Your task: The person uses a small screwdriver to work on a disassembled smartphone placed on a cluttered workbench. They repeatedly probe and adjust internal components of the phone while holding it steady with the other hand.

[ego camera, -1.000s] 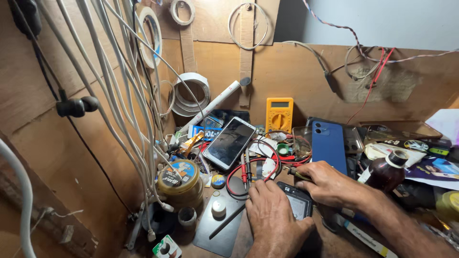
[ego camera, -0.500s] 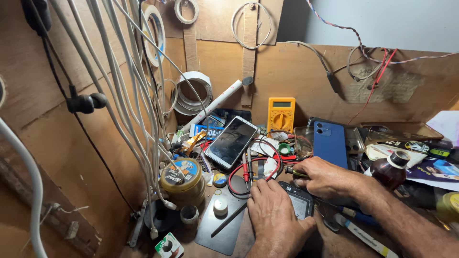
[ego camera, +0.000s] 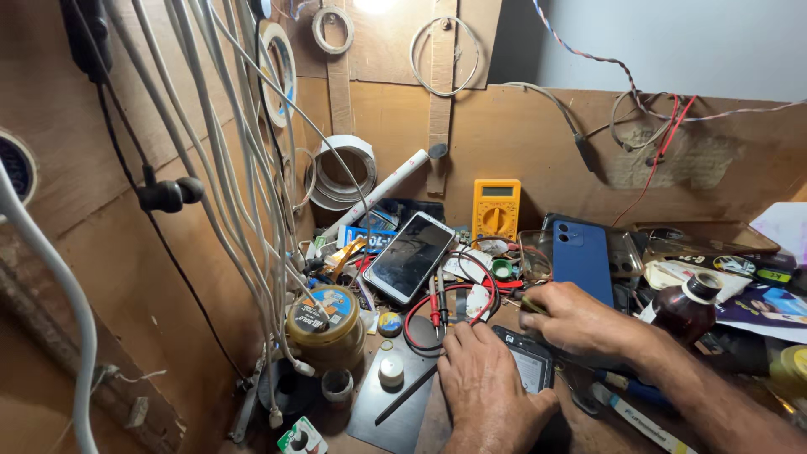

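Pressing down with my left hand (ego camera: 487,391), palm flat, I steady the small dark phone (ego camera: 525,366), its long axis slanting away rightward. My right hand (ego camera: 580,319), just beyond, pinches a thin tool (ego camera: 531,304). Farther off: round yellow-labelled tin (ego camera: 324,318), blue phone (ego camera: 582,256), yellow multimeter (ego camera: 496,210).

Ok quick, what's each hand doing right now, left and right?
Left hand: palm down, pressing on the small dark device; fingers not closed around it.
Right hand: closed on a thin yellowish tool.
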